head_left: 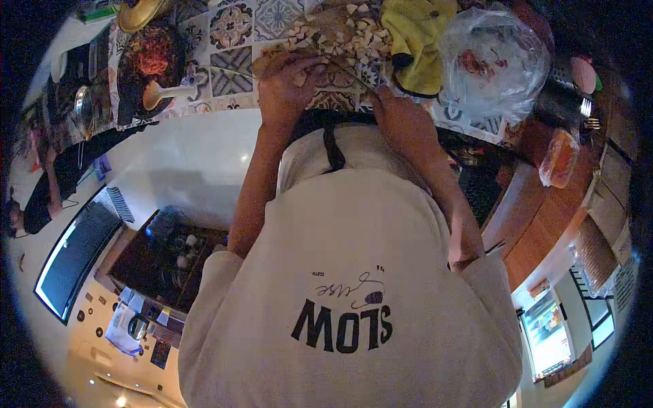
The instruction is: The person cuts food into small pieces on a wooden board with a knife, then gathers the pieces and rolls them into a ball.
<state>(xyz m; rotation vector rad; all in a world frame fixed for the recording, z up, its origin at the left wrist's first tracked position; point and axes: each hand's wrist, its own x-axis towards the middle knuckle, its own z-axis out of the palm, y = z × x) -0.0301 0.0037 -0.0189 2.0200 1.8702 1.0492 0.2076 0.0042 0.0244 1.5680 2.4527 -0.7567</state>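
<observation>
My right hand (401, 115) is closed around the handle of what looks like a knife (354, 73), its thin blade slanting toward my left hand. My left hand (292, 76) lies with curled fingers near the blade, and whatever is under the fingers is hidden. Just beyond both hands, many small pale diced pieces (360, 42) are heaped on a brownish surface, perhaps a board. A yellow cloth (416, 44) lies to the right of the pieces.
A clear plastic bag (500, 68) with reddish contents sits right of the cloth. At the left, a dark pan (149, 81) holds red food, with a wooden spoon (163, 94) beside it. Patterned tiles (279, 20) cover the worktop. A wrapped orange packet (560, 158) lies far right.
</observation>
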